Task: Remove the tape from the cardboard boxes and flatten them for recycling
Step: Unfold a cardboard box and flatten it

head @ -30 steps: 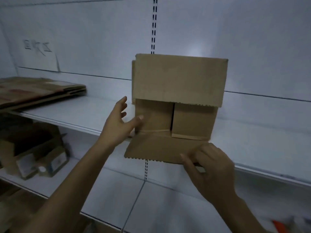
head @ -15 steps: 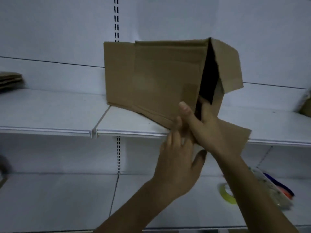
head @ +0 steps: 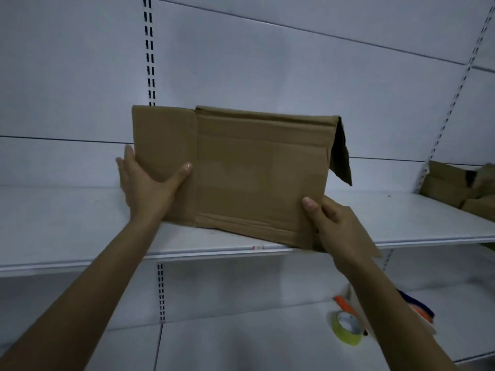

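A brown cardboard box (head: 257, 170), nearly collapsed flat, stands on edge on the white middle shelf (head: 67, 226). Its broad face is toward me and one flap hangs off its upper right corner. My left hand (head: 148, 183) clasps the left flap, thumb on the front and fingers behind. My right hand (head: 334, 226) grips the lower right corner, thumb pressed on the front face. No tape is visible on the face toward me.
More brown cardboard boxes (head: 460, 188) lie at the right end of the same shelf. On the lower shelf sit a yellow-green tape roll (head: 345, 328) and an orange-handled tool (head: 345, 306), partly hidden by my right forearm.
The box has gone from half open with a dark gap to nearly flat. My left hand moved from the bottom middle to the left flap; my right hand shifted to the lower right corner.
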The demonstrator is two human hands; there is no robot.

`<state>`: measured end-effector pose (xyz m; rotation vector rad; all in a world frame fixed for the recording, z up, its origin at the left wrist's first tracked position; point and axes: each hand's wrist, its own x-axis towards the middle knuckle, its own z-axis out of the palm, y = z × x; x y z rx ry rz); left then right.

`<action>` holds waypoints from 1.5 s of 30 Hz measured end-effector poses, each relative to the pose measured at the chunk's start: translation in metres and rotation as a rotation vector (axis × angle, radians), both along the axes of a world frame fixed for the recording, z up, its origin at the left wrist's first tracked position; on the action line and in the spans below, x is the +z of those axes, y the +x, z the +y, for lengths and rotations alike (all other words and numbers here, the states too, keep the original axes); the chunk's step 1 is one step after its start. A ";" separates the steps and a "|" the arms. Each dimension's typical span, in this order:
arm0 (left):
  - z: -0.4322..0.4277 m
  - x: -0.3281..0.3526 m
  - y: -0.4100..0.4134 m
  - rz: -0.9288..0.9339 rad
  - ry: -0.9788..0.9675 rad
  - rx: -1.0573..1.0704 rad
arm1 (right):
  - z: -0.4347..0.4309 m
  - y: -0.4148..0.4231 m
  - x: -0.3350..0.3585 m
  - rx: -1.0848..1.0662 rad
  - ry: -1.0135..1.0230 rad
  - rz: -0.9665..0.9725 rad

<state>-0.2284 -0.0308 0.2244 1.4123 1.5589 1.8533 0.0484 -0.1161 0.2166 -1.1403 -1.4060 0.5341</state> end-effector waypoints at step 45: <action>-0.161 0.000 0.043 0.586 -0.661 0.270 | 0.025 0.042 -0.015 0.254 -0.317 -1.155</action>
